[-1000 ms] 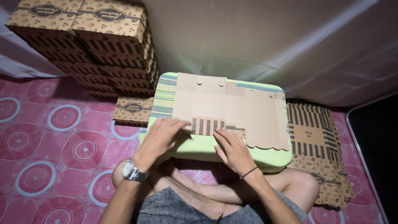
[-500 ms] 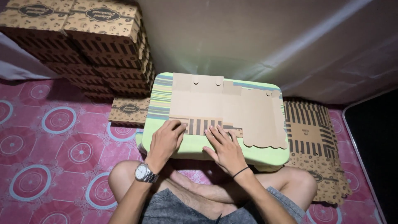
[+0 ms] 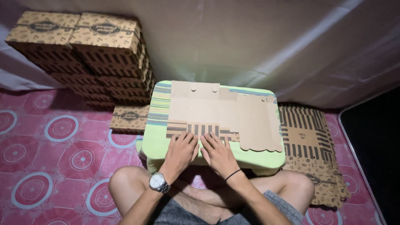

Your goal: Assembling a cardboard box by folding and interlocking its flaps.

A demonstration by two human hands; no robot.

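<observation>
A flat, unfolded cardboard box blank (image 3: 221, 112) lies spread on a small green desk (image 3: 155, 143), its plain brown inside facing up and a striped flap folded over along the near edge. Both hands are pressed flat on that flap: the left hand (image 3: 181, 151), with a watch (image 3: 158, 182) at the wrist, and the right hand (image 3: 218, 154), with a thin dark band at the wrist, lie side by side, almost touching. Neither grip is closed; the fingers are stretched out and nothing is clasped, the card only being held down. For a clean crease, pressure is best kept even along the fold line and the blank kept square on the desk, so that it is not skewed. To the left, finished patterned boxes (image 3: 87, 50) are stacked high by the pale curtain (image 3: 271, 46), with one more box (image 3: 129, 118) just beside the desk. To the right, a pile of flat blanks (image 3: 310, 146) rests on the pink patterned floor (image 3: 50, 141). The crossed legs are tucked under the desk edge.
</observation>
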